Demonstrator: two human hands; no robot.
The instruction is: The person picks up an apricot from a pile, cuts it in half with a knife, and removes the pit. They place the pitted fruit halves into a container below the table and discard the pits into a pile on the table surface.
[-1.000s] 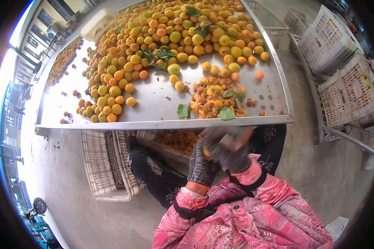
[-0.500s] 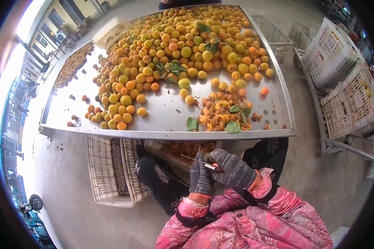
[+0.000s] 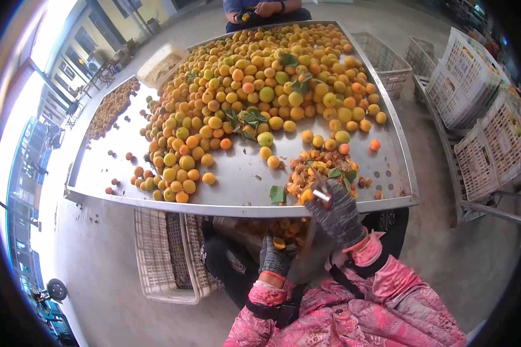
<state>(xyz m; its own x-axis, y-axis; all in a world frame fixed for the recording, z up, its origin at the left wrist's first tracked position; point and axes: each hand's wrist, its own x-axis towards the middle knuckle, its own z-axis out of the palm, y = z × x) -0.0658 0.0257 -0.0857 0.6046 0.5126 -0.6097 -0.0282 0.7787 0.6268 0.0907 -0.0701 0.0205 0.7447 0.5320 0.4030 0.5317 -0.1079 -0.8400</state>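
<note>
Right hand (image 3: pixel 338 214), grey-gloved, is held at the near edge of the steel worktop (image 3: pixel 237 173). Its fingers (image 3: pixel 330 199) are closed around a knife (image 3: pixel 322 195); only a short metal part is seen above them. A heap of cut fruit scraps (image 3: pixel 315 168) with leaves is seen just beyond the fingers, and loose whole apricots (image 3: pixel 260 75) are spread farther beyond.

Left hand (image 3: pixel 274 257) is held lower, under the worktop edge. Its fingers (image 3: pixel 270 246) are curled on an orange apricot piece (image 3: pixel 279 243). A crate of cut apricots (image 3: pixel 266 224) is noted just beyond these fingers, and a white crate (image 3: pixel 162 254) lies on the floor to their left.
</note>
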